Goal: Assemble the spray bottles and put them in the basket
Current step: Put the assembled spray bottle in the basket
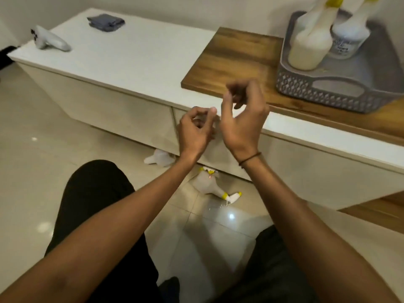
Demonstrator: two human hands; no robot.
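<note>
Tabletop (135, 55), white and long, fills the upper half of the view, with a wooden board (236, 62) laid over its right part. On that board sits the grey basket (323, 92), and two assembled spray bottles (310, 42) already stand upright inside it, touching each other at the back, probably set there so the front stays free for more. Black-clad knees (91, 204) frame the tiled floor (32, 171), so the person seems to be seated low before the cabinet.

Both forearms reach up in front of the cabinet face. The right hand (243, 119) is raised beside the board's corner, its fingers (238, 92) loosely curled with the thumb apart, and nothing shows between them. The left hand (195, 130), just beside and lower, has its fingers (209, 114) curled inward the same way; whether it pinches some small part I cannot tell.

Another spray bottle (211, 186) lies on its side on the floor under the cabinet edge, trigger head pointing right, with a white bottle piece (159, 159) near it, partly behind the left wrist. Both lie well below the hands and seem to be what remains.

Far left on the tabletop rest a grey handheld controller (49, 41) and a folded dark cloth (106, 22), well apart from the work.
</note>
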